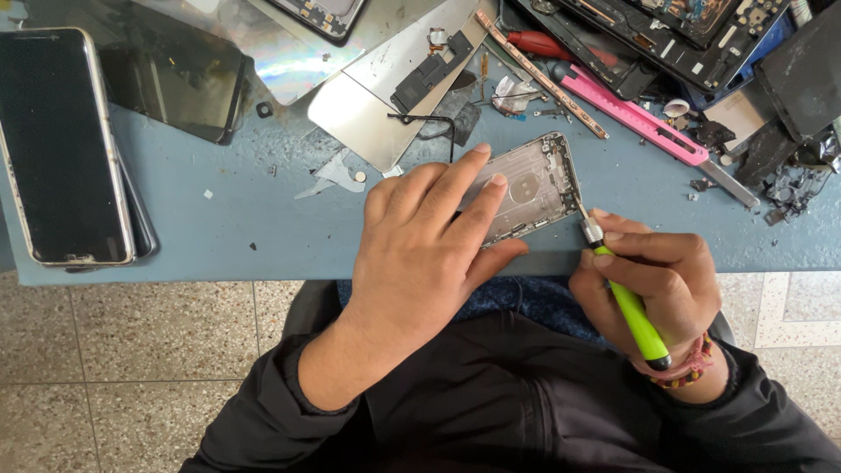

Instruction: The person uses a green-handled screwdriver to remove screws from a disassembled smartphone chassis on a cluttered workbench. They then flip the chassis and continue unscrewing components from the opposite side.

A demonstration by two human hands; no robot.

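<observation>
Hands are working at centre frame: left hand (420, 236) is pressing flat on a grey phone shell (530, 188) lying on the blue table (219, 219); right hand (653, 280) is gripping a green screwdriver (626, 302), tip touching the shell's lower right edge.

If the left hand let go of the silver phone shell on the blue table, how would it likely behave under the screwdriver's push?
The phone shell looks like thin, hollow metal, so probably light and stiff. Lying flat on the smooth blue table, it would likely slide or pivot rather than tip. That may be why the left hand presses it down while the right hand works the green screwdriver at its edge.
</observation>
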